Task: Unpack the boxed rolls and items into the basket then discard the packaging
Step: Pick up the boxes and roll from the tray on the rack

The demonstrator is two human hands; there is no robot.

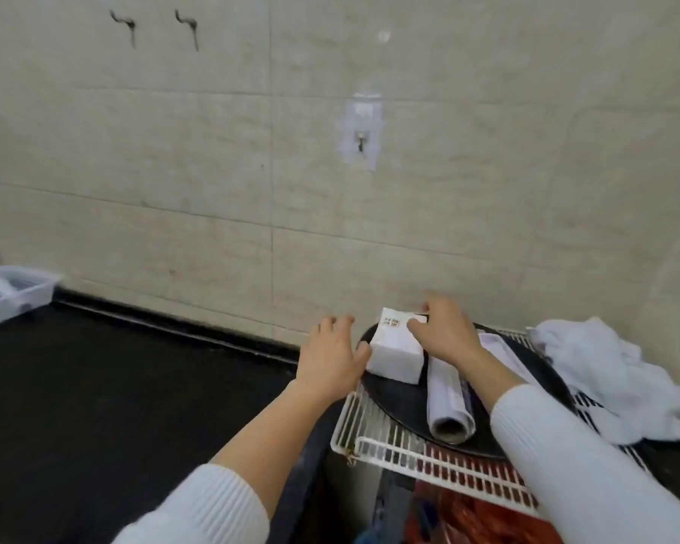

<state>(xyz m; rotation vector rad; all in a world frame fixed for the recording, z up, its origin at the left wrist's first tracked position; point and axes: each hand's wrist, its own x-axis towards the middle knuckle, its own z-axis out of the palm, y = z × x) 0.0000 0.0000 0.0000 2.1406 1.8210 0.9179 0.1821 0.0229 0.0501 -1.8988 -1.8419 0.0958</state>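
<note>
Head view, the only one: a small white rectangular paper packet with a printed red and black label (396,349) sits on a round black tray (401,402) that rests on a white wire basket rack (370,445) at the counter's right end. The right hand (444,331) lies over the packet's far right top edge, fingers curled and touching it, apparently pinching the corner; a firm hold cannot be confirmed. The left hand (332,355) is spread wide, holding nothing, its thumb at the packet's left face. The packet thus lies between both hands, the right nearer its top. Just beside it, to the right, a white paper-wrapped roll (448,402) lies with its long axis running toward the viewer. A crumpled white cloth (605,371) occupies the rack's far right.
</note>
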